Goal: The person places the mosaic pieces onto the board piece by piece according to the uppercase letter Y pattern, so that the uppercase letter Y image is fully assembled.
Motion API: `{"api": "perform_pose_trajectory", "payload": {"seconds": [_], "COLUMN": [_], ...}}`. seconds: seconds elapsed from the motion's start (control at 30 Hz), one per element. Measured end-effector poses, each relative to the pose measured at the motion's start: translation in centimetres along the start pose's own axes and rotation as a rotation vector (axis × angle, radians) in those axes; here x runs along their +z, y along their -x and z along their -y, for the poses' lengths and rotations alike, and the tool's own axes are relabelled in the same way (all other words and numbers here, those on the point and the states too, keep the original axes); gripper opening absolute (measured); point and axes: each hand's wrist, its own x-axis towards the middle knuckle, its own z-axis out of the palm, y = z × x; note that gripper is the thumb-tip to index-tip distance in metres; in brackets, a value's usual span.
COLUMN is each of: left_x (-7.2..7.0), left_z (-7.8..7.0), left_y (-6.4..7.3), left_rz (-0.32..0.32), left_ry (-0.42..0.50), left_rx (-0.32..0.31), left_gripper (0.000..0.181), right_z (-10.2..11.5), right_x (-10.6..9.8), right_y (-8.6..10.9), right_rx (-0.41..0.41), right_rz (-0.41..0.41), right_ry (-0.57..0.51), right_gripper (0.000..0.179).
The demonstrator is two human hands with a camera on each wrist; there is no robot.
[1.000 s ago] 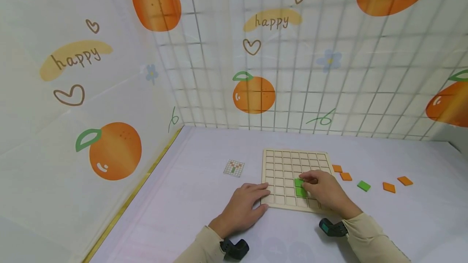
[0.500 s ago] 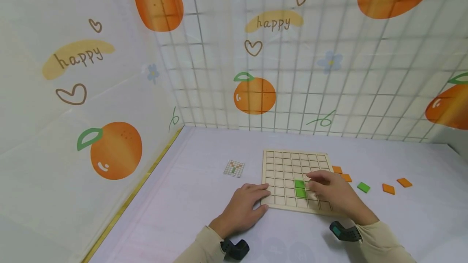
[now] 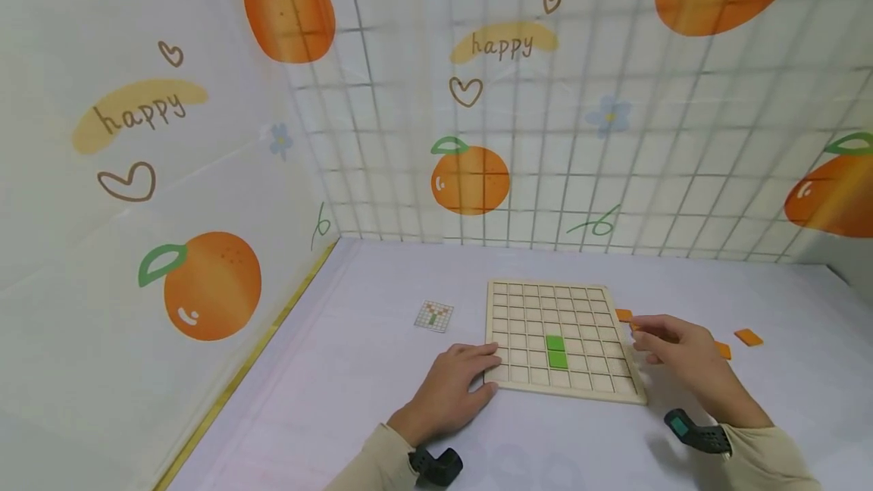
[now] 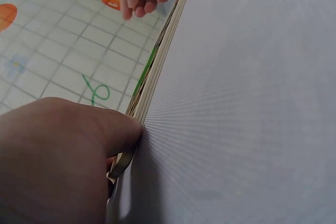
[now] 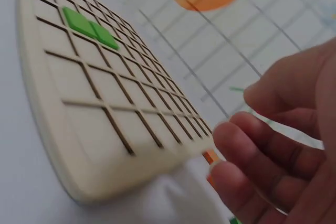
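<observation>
My left hand (image 3: 453, 389) rests at the near left corner of a square wooden grid board (image 3: 518, 339). Its fingertips lie on the left edge, and the thumb (image 4: 123, 129) touches the near edge. Two green square tiles (image 3: 556, 351) sit one in front of the other in neighbouring cells. Just past the board's right edge hovers my right hand (image 3: 682, 354), fingers loosely bent and nothing between them. Below its fingers in the right wrist view, an orange tile (image 5: 211, 160) and a corner of a green tile (image 5: 234, 220) show, mostly hidden by the hand.
Several orange tiles lie right of the board: one at its edge (image 3: 624, 315), one farther off (image 3: 749, 337). A small card (image 3: 434, 316) printed with a coloured grid pattern lies to the left. A fruit-patterned curtain (image 3: 409, 59) stands behind the white table (image 3: 341, 370).
My right hand has drawn away from the green tiles, moving right across the board to the loose tiles. Both green tiles stay in their cells. The left hand has kept its place.
</observation>
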Motion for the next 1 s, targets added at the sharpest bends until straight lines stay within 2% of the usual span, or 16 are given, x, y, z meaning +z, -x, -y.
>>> {"api": "perform_pose_trajectory", "payload": {"seconds": [0.33,0.53,0.73,1.0], "left_x": [0.0,-0.1,-0.1,-0.3], "left_z": [-0.2,-0.3,-0.2,-0.3], "left_y": [-0.3,-0.4,-0.2,0.0], "left_rz": [0.018,0.012,0.020,0.015], "left_ry": [0.004,0.002,0.005,-0.003], "left_rx": [-0.017,-0.001,-0.010,0.001], "left_gripper": [0.040,0.040,0.040,0.039], "right_z": [-2.2,-4.1,-5.3,-6.2], "right_x": [-3.3,-4.1,-4.3,-3.7], "right_y": [0.2,0.0,-0.5,-0.9], "right_rx": [0.031,0.125,0.202,0.122], "right_rz": [-0.105,-0.209,-0.244,-0.221], "right_ry": [0.064,0.045,0.026,0.225], "right_gripper": [0.067,0.061,0.060,0.052]}}
